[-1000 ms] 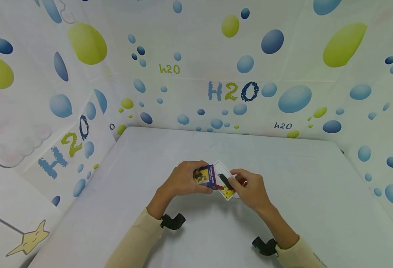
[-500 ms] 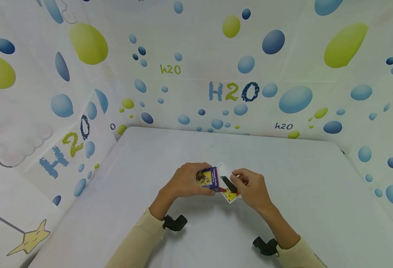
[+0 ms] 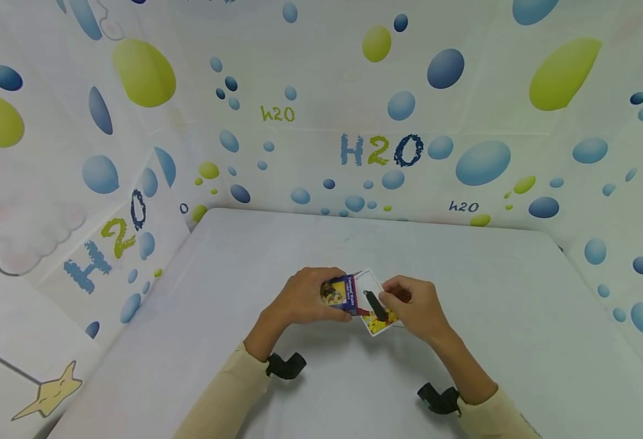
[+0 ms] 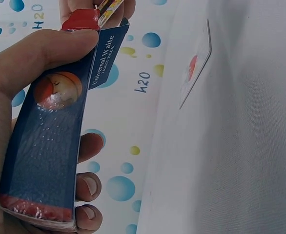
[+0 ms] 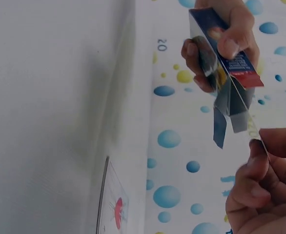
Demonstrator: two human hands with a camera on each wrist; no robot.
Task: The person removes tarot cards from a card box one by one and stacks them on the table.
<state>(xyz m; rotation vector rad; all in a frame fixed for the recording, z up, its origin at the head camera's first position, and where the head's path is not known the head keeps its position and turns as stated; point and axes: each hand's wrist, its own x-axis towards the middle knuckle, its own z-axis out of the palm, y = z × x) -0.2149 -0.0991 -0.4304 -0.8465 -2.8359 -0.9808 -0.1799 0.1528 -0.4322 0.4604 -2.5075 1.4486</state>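
A dark blue tarot card box (image 3: 339, 291) is gripped by my left hand (image 3: 306, 297), thumb along one face and fingers round the other side. In the right wrist view its end flaps (image 5: 238, 122) hang loose at the mouth. My right hand (image 3: 413, 306) pinches a white-bordered tarot card (image 3: 370, 299) with a dark figure and yellow at the bottom. The card reaches to the open end of the box; whether its far edge is inside, I cannot tell. Another card (image 4: 195, 68) with a red spot lies beneath on the white surface.
A white cloth-covered table (image 3: 277, 390) spreads below both hands. Behind it rises a white backdrop (image 3: 321, 79) with blue and green spots and H2O lettering. Black wrist mounts (image 3: 287, 366) sit at both cuffs.
Both hands first shifted slightly right and nearer. Since then my right hand has drifted a little further right, and more of the card's yellow part shows. The left hand keeps its grip on the box.
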